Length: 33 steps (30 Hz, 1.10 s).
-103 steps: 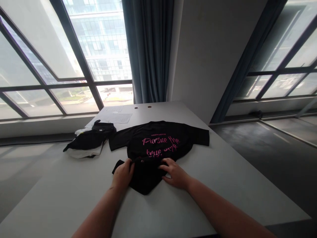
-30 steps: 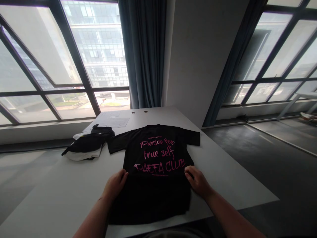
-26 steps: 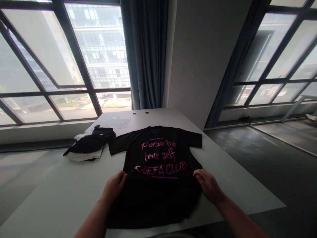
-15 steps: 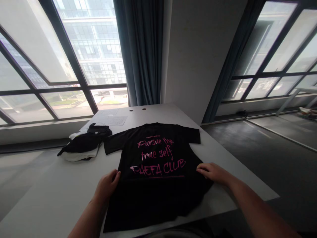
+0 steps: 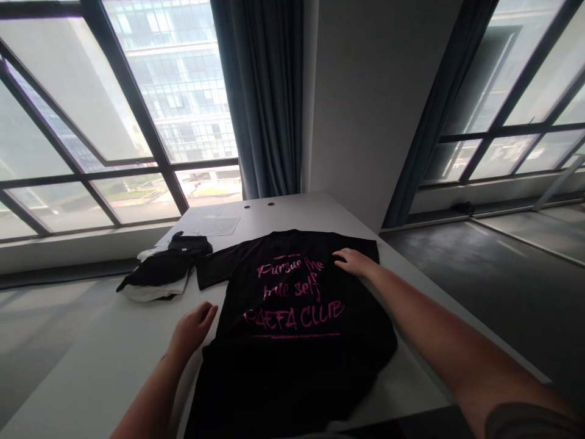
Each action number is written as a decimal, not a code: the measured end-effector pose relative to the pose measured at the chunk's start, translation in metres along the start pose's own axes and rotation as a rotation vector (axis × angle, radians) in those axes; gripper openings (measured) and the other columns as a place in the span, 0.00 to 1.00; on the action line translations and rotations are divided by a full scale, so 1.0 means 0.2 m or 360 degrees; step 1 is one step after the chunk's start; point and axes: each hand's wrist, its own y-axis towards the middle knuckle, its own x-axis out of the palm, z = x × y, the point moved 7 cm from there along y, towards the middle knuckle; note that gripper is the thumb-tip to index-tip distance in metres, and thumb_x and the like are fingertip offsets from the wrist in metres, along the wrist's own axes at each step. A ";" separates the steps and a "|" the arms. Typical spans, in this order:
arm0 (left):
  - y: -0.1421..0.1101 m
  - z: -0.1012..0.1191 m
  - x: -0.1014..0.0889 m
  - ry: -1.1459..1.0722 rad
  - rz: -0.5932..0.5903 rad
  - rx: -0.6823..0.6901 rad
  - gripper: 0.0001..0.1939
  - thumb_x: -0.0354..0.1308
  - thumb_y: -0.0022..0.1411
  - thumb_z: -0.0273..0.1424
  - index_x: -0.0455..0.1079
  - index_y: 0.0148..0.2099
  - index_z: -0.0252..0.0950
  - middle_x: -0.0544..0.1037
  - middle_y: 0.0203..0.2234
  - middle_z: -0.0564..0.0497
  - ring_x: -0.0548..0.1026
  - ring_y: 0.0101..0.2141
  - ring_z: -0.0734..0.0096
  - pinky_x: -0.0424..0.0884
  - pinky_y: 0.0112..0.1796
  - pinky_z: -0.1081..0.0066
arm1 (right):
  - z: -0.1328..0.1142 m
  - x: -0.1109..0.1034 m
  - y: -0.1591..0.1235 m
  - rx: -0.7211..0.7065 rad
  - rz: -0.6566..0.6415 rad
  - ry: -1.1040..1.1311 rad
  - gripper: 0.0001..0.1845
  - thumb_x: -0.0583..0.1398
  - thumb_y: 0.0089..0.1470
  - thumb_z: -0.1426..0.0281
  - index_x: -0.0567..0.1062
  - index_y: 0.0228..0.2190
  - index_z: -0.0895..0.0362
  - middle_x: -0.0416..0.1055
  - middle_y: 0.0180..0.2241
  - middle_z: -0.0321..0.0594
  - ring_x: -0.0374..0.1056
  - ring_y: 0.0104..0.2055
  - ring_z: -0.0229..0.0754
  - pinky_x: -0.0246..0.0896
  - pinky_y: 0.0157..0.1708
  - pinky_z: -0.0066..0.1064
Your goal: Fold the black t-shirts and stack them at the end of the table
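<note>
A black T-shirt [image 5: 297, 360] lies spread on the white table with pink lettering facing up. Its collar points away from me, and its hem is at my side. My left hand [image 5: 192, 329] hovers just off the shirt's left edge, holding nothing, with its fingers loosely curled and the thumb a little apart. Over the upper right of the shirt, near the right sleeve, is my right hand [image 5: 355, 263]. Its thumb and forefinger are slightly apart, with no cloth visibly gripped. The shirt's lower right side bulges outward in loose folds.
On the left of the white table [image 5: 114, 360] lies a pile of black and white clothes [image 5: 159, 268]. Sheets of paper [image 5: 219, 226] rest behind it. Two round holes pierce the far end. Windows, a blue curtain [image 5: 269, 110] and a grey pillar [image 5: 356, 103] stand beyond.
My right hand has let go of the shirt's right side and moved up toward the right sleeve. My left hand has come off the left edge. The view has shifted slightly.
</note>
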 end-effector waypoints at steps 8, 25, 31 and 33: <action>0.51 0.18 0.10 0.0026 0.0207 0.0268 0.24 0.52 0.71 0.41 0.71 0.63 0.37 0.76 0.58 0.41 0.73 0.59 0.55 0.65 0.61 0.60 | 0.43 0.26 0.07 0.0619 -0.0078 -0.0199 0.34 0.43 0.71 0.51 0.53 0.73 0.43 0.42 0.76 0.41 0.39 0.76 0.60 0.35 0.69 0.67; 0.85 -0.23 0.32 0.0475 0.0059 -0.0182 0.32 0.42 0.75 0.45 0.57 0.75 0.40 0.55 0.73 0.41 0.55 0.71 0.46 0.53 0.67 0.46 | 1.00 0.19 0.01 0.0954 0.0094 -0.0279 0.39 0.41 0.69 0.52 0.53 0.73 0.57 0.42 0.76 0.50 0.39 0.76 0.64 0.39 0.69 0.65; 0.81 -0.24 0.31 0.0441 0.0072 -0.0221 0.33 0.42 0.74 0.45 0.60 0.74 0.36 0.57 0.73 0.40 0.55 0.71 0.46 0.51 0.67 0.45 | 0.94 0.10 -0.06 0.0875 0.0441 -0.0376 0.33 0.45 0.69 0.60 0.68 0.65 0.65 0.65 0.65 0.57 0.55 0.69 0.58 0.47 0.69 0.49; 0.80 -0.23 0.30 0.0415 0.0076 -0.0228 0.32 0.42 0.74 0.45 0.61 0.73 0.36 0.57 0.72 0.40 0.55 0.71 0.45 0.51 0.67 0.44 | 0.90 0.09 -0.09 0.0800 0.0535 -0.0370 0.30 0.47 0.67 0.63 0.73 0.62 0.61 0.70 0.61 0.54 0.61 0.64 0.57 0.53 0.66 0.46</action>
